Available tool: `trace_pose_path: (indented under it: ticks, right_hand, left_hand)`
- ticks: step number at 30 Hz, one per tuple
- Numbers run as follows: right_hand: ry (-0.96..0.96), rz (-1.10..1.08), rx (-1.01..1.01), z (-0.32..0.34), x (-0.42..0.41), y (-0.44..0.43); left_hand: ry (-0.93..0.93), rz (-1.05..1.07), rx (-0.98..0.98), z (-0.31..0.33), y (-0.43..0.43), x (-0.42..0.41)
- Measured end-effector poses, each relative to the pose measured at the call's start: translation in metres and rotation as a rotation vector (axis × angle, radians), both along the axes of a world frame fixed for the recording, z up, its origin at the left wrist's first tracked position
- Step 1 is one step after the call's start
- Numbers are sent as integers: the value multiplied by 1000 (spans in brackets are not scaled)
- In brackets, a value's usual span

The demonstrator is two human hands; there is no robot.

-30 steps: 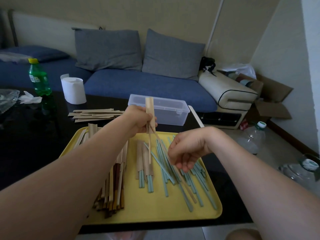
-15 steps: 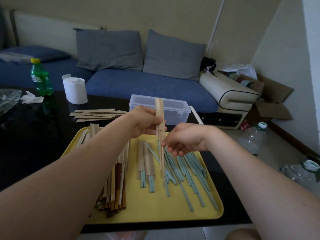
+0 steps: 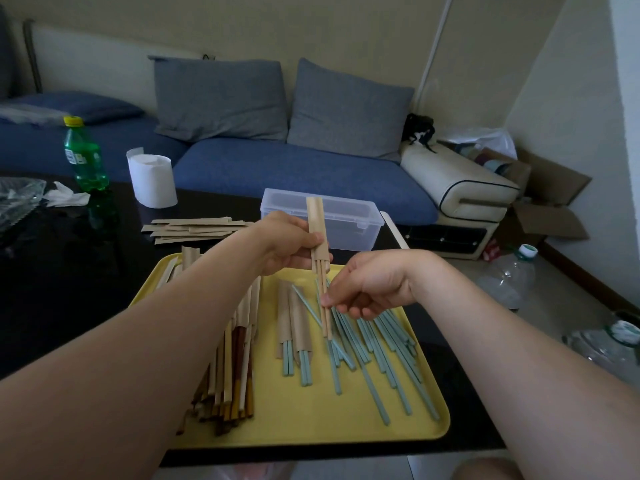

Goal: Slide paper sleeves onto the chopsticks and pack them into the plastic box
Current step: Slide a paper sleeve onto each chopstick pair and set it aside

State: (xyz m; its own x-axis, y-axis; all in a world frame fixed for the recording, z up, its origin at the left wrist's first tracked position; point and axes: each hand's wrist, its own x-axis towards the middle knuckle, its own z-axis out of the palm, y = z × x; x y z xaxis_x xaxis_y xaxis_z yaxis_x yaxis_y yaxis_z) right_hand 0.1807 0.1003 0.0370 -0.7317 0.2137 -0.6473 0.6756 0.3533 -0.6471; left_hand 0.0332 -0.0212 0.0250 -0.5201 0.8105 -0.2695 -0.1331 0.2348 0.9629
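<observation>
My left hand (image 3: pixel 289 242) grips a tan paper sleeve (image 3: pixel 317 223) held upright above the yellow tray (image 3: pixel 304 420). A pair of light wooden chopsticks (image 3: pixel 325 306) hangs out of the sleeve's lower end. My right hand (image 3: pixel 370 285) pinches those chopsticks partway down. Loose pale blue chopsticks (image 3: pixel 377 355) lie spread on the tray's right half. Two sleeved blue pairs (image 3: pixel 294 327) lie at its middle, and a stack of sleeved brown ones (image 3: pixel 232 372) at its left. The clear plastic box (image 3: pixel 346 220) sits closed behind the tray.
Empty paper sleeves (image 3: pixel 194 228) lie flat on the black table behind the tray. A toilet roll (image 3: pixel 152 180), a green bottle (image 3: pixel 85 155) and crumpled tissue (image 3: pixel 65 197) stand farther left. A blue sofa (image 3: pixel 294 168) runs behind; plastic bottles (image 3: pixel 505 282) lie on the floor right.
The sleeve and chopsticks have turned upright. My right hand rose from the blue pile to the chopsticks and now pinches them lower down the shafts.
</observation>
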Motion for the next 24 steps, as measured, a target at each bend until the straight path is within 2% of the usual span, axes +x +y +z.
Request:
trace_pose_path:
  ticks: [8, 14, 16, 18, 22, 24]
  right_hand:
    - [46, -79, -46, -3, -4, -3]
    - [315, -347, 18, -12, -18, -11]
    - [369, -382, 40, -13, -24, -16]
    - [344, -377, 25, -14, -35, -25]
    - [203, -248, -82, -14, -52, -47]
    - [160, -166, -131, -15, -62, -62]
  left_hand:
    - [30, -19, -59, -1, 0, -5]
    - [119, 17, -206, -2, -7, -12]
    - [98, 92, -203, -2, -8, -14]
    - [108, 257, -190, 0, -11, -22]
    - [519, 488, -327, -1, -20, -44]
    - [663, 480, -402, -4, -30, -54]
